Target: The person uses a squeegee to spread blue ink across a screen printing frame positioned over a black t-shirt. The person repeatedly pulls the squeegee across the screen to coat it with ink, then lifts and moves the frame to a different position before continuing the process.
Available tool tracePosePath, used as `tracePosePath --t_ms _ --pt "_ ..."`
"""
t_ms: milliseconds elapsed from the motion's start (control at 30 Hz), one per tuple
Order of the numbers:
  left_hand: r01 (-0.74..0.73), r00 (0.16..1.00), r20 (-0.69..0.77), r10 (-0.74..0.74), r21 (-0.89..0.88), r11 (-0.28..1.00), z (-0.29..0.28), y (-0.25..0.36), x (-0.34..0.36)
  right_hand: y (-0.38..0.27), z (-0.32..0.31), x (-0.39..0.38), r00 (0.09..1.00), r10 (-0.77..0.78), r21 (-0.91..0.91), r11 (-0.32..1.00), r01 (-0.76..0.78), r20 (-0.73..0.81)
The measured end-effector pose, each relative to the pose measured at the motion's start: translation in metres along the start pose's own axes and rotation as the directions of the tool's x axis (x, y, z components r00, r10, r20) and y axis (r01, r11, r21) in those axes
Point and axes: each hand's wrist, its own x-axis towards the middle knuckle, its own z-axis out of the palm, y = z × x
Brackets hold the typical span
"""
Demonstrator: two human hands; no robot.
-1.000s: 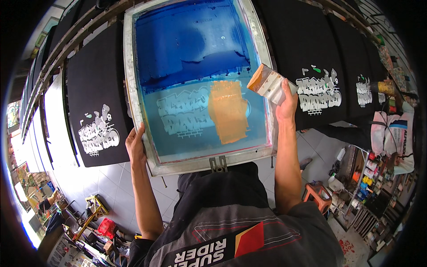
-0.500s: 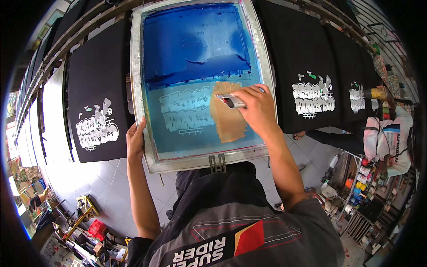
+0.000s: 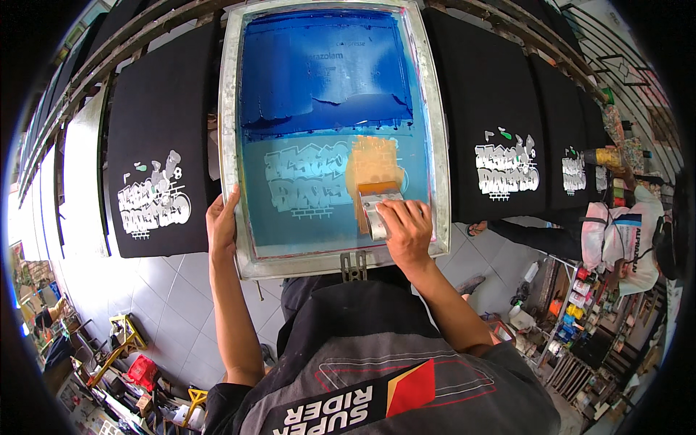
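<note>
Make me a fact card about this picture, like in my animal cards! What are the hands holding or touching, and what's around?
Left grip: touching the left edge of the pale frame
Right grip: holding a squeegee
Squeegee place: over the frame's lower half, at the orange patch
Upper screen: deep blue area
Left side: black cloth with white print
Right side: more black cloths with white prints

Strong light from the left glared on the tiled floor, while fisheye distortion bowed the dark-rimmed edges.
</note>
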Motion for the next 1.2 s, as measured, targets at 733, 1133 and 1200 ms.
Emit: tracePosePath --t_ms 733,1133,1200 --pt "-0.009 1.0 0.025 0.011 -0.051 0.999 -0.003 -0.002 0.002 0.003 -0.037 0.059 0.964 -0.049 0.015 0.999 0.047 0.262" --pt "0.008 0.998 0.06 -0.004 -0.065 0.998 -0.004 0.001 -0.002 0.01 0.015 0.035 0.997 -0.048 -0.027 0.998 0.05 0.056" --pt "0.005 0.998 0.064 0.0 -0.076 0.997 -0.003 0.001 -0.001 0.024 0.008 0.072 0.984 -0.065 -0.035 0.997 0.072 0.165"
